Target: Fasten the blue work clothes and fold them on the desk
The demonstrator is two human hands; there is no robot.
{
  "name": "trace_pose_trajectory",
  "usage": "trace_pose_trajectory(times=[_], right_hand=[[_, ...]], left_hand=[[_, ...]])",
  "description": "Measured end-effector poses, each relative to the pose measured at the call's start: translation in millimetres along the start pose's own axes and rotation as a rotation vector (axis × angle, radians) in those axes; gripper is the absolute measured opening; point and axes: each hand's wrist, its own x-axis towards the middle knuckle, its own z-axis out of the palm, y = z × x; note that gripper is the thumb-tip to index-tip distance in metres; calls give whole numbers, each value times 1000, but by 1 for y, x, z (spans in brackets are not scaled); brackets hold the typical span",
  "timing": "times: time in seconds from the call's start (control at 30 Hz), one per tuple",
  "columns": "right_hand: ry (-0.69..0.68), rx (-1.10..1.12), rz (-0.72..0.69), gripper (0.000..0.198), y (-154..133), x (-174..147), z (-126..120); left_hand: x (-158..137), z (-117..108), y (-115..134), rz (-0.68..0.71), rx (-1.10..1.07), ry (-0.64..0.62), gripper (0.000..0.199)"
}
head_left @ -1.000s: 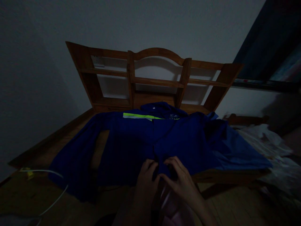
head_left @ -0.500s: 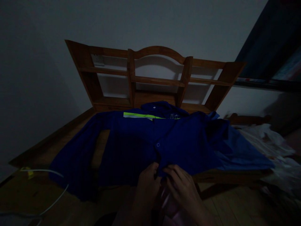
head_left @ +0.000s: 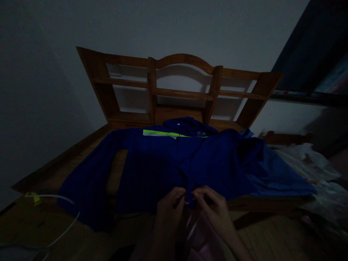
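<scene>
A dark blue long-sleeved jacket (head_left: 152,166) lies spread over the wooden desk, one sleeve hanging over the front edge on the left. A yellow-green and silver reflective stripe (head_left: 160,133) crosses it near the collar. At the lower end of the front opening, my left hand (head_left: 171,204) pinches the fabric edge with closed fingers. Close beside it, my right hand (head_left: 212,203) pinches the other edge of the same opening. The light is dim, and whatever small fastener may be between the fingertips is hidden.
Against the wall rises a wooden shelf unit (head_left: 183,95). A lighter blue cloth (head_left: 285,177) lies under the jacket's right side. White plastic bags (head_left: 312,159) are heaped at the right. A white cable (head_left: 62,232) loops at the lower left.
Both hands have shifted slightly at the jacket's lower front. My right hand has turned so that thumb and forefinger pinch the edge, and the flap near the fingers has moved.
</scene>
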Motion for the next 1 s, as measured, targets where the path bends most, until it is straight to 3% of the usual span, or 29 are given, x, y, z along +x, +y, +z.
trace_pose_trajectory(times=[0.3, 0.6, 0.77, 1.0], right_hand=[[-22, -35, -15, 5, -5, 13, -1], [-58, -204, -118, 7, 0, 1, 8], [-57, -220, -178, 9, -1, -3, 13], [-54, -404, -249, 13, -7, -10, 15]], left_hand=[[-8, 0, 22, -37, -75, 15, 20], [-2, 3, 1, -155, -233, 80, 23], [0, -4, 11, -179, -342, 35, 21], [1, -9, 14, -175, -273, 88, 19]])
